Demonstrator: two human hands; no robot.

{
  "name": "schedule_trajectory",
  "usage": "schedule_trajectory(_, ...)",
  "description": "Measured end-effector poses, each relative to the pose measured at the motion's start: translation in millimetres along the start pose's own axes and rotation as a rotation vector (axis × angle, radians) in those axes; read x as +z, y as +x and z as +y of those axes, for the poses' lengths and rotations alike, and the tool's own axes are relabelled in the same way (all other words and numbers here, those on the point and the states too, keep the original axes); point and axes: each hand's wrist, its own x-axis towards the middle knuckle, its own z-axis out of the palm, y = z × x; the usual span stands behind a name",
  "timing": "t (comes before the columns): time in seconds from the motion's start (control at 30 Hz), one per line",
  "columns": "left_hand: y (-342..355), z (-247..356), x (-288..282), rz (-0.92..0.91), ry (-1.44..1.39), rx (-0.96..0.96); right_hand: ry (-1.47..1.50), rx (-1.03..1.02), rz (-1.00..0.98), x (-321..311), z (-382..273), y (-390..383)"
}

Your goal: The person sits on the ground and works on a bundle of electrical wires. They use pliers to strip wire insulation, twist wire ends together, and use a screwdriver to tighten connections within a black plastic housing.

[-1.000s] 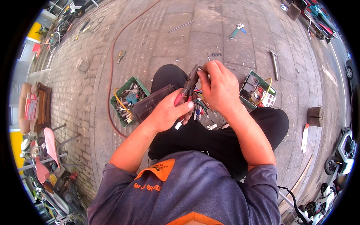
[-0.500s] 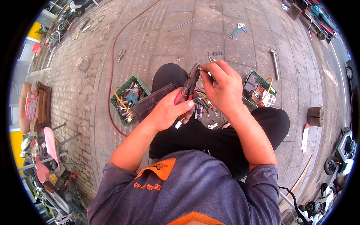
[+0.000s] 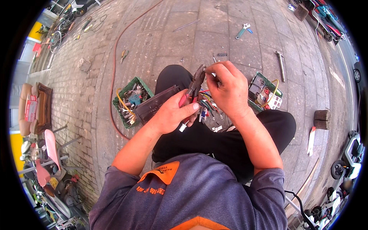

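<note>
My left hand [image 3: 174, 113] is closed round the red handles of a pair of pliers [image 3: 197, 78], whose dark jaws point up and away from me. A white connector [image 3: 183, 127] hangs just below that hand. At the tip of the jaws, my right hand [image 3: 229, 86] pinches a small piece; its kind is too small to make out. Coloured wires with plugs [image 3: 207, 107] lie between my legs under both hands. Beside my left hand is a dark box-like part [image 3: 157, 103] with a flat face.
Green crates of tools and parts stand at left [image 3: 126, 124] and right [image 3: 253, 103]. On the paving lie an adjustable wrench [image 3: 242, 31], a hammer [image 3: 281, 65], small pliers [image 3: 124, 56] and a long reddish hose [image 3: 114, 73]. A wooden block [image 3: 322, 119] sits at right.
Almost nothing differs. My right fingers have shifted very slightly at the jaw tip; the pliers stay in my left hand.
</note>
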Motion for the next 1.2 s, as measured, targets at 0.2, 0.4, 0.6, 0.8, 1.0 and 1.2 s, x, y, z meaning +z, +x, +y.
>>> schedule_trajectory(0.2, 0, 10, 6, 0.018, 0.029, 0.007, 0.014, 0.054, -0.018, -2, -3, 3)
schedule_trajectory(0.4, 6, 0, 8, 0.011, -0.076, 0.001, 0.023, 0.041, -0.013, -2, 10, -5)
schedule_trajectory(0.6, -2, 5, 14, 0.116, -0.102, -0.022, 0.095, 0.074, 0.003, -6, 4, -1)
schedule_trajectory(0.8, 2, 4, 15, 0.095, -0.082, -0.015, -0.014, 0.052, 0.019, -10, 3, -2)
schedule_trajectory(1.0, 0, 5, 15, 0.088, -0.061, -0.02, -0.076, 0.012, 0.014, -7, 1, -1)
schedule_trajectory(1.2, -1, 6, 15, 0.096, -0.071, -0.018, -0.019, 0.074, 0.014, -2, 1, -3)
